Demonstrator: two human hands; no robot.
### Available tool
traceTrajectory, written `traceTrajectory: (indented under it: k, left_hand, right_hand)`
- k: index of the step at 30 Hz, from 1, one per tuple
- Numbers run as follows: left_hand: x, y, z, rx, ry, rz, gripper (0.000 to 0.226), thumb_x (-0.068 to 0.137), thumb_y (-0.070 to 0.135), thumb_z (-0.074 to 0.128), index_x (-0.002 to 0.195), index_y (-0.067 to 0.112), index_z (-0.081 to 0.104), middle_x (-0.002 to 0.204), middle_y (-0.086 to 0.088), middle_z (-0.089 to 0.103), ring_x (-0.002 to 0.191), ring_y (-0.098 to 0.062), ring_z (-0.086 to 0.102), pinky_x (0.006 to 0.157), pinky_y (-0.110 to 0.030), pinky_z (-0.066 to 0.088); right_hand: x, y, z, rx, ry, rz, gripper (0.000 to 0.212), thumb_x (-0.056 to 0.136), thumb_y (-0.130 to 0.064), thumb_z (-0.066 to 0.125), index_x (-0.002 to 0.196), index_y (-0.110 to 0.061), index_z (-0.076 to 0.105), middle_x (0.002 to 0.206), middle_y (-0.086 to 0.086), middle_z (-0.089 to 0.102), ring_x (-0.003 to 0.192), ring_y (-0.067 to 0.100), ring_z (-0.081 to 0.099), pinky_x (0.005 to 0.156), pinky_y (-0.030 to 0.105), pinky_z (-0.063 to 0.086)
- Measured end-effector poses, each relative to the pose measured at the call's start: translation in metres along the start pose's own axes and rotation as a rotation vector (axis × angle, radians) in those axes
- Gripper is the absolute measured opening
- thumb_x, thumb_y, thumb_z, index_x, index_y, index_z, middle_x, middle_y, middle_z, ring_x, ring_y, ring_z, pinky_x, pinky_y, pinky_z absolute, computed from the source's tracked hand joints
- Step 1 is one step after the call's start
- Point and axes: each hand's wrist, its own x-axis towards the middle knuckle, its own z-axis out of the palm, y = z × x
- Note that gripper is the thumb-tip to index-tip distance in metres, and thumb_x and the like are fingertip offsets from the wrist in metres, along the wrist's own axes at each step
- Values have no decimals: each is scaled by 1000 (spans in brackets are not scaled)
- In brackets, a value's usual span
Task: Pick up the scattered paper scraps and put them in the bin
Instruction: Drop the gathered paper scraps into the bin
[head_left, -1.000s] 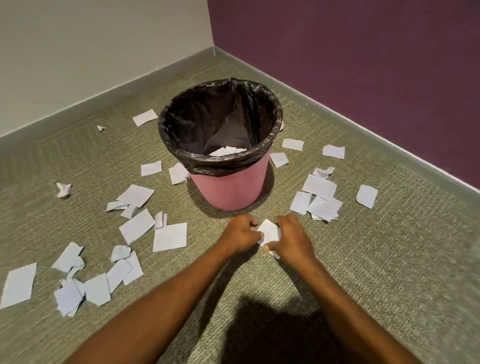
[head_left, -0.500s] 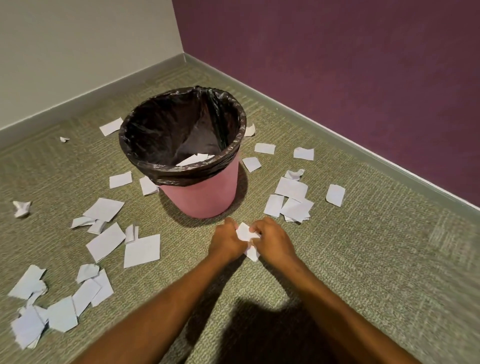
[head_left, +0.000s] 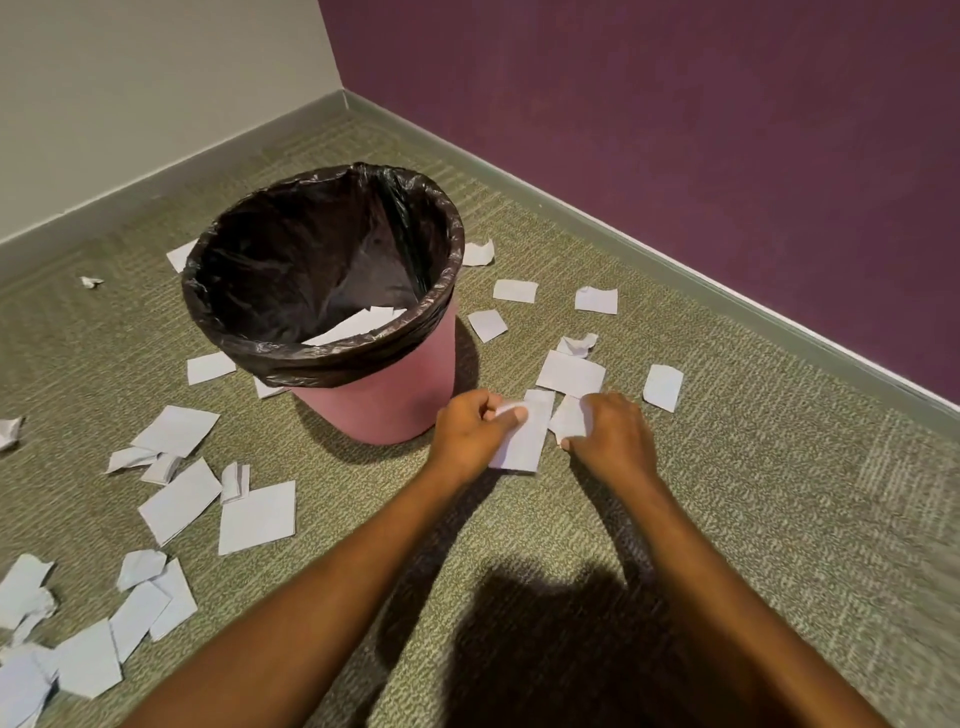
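A pink bin (head_left: 382, 397) lined with a black bag stands on the carpet, with a few white scraps inside. My left hand (head_left: 467, 434) pinches a white paper scrap (head_left: 522, 447) just right of the bin's base. My right hand (head_left: 613, 434) is curled over another white scrap (head_left: 569, 418) lying on the floor beside it. White paper scraps lie scattered all around: a cluster (head_left: 571, 371) beyond my right hand and many more (head_left: 179, 499) to the left.
The grey wall (head_left: 156, 93) and the purple wall (head_left: 675, 130) meet in a corner behind the bin, with a grey skirting board (head_left: 649, 249) along them. My own shadow falls on the carpet (head_left: 779, 519) near the bottom.
Both hands have moved right, from in front of the bin toward the scrap cluster. They have parted: the left keeps its scrap, the right has reached another one.
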Motion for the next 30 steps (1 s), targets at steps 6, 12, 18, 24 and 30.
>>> traceTrajectory:
  k: [6,12,18,24,30]
  left_hand:
    - [34,24,35,281,7,131,28,88,34,84,78,20,63,80,1,67,70,-17,58,58,-32,42]
    - [39,11,54,615,-82,150,60,84,34,87,136,18,61,130,-5,60,120,-28,53,90,-43,53]
    - [42,8,51,712,-120,171,70,85,37,87,145,19,55,136,-5,51,128,-26,44,97,-43,50]
    - [44,9,52,737,-140,189,75,86,37,86,150,24,50,136,-4,46,128,-23,42,95,-41,49]
    - [44,17,56,799,-143,159,76,85,36,87,148,20,48,143,-7,43,132,-26,42,100,-47,53]
  right_hand:
    - [1,3,0,-163,-55,-92,47,84,-47,81,117,-20,63,122,10,61,117,34,56,88,44,55]
    - [11,8,-21,-43,-148,-51,12,92,-20,67,100,-18,76,104,6,71,95,28,66,80,42,61]
    - [21,10,-39,-12,-209,1,18,94,-16,63,99,-23,78,98,2,74,90,27,67,79,37,56]
    - [30,17,-44,75,-36,-10,12,105,-16,55,95,-22,57,88,-1,61,87,31,62,76,41,52]
    - [48,20,-43,123,66,42,10,109,-25,53,101,-21,56,96,6,68,90,34,62,78,48,57]
